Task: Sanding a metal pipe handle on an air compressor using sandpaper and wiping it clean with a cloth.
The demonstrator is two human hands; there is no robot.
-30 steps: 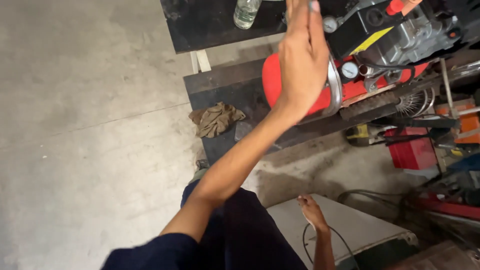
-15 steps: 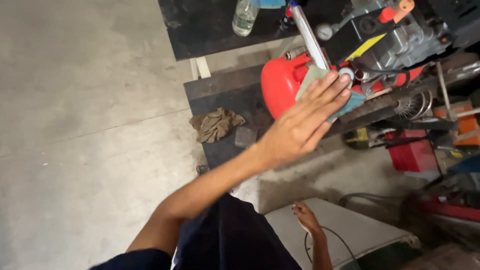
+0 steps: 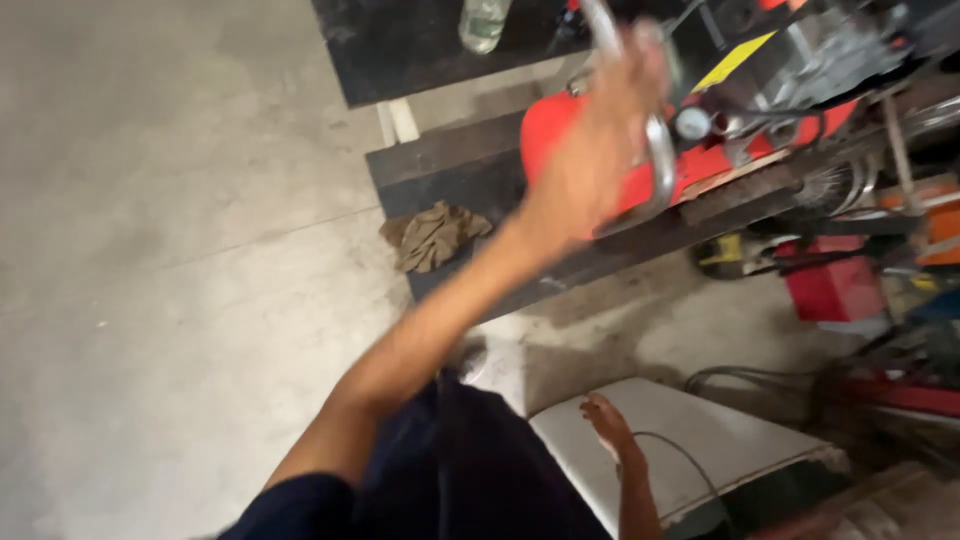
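Fingers (image 3: 640,75) around curved, shiny metal handle (image 3: 655,150)

Left hand (image 3: 590,165): motion-blurred, so you can't tell your grip on the metal bar (image 3: 655,150).
Metal bar: partly hidden behind that hand.
Bottle (image 3: 484,22): above the bar, cropped by the top edge.
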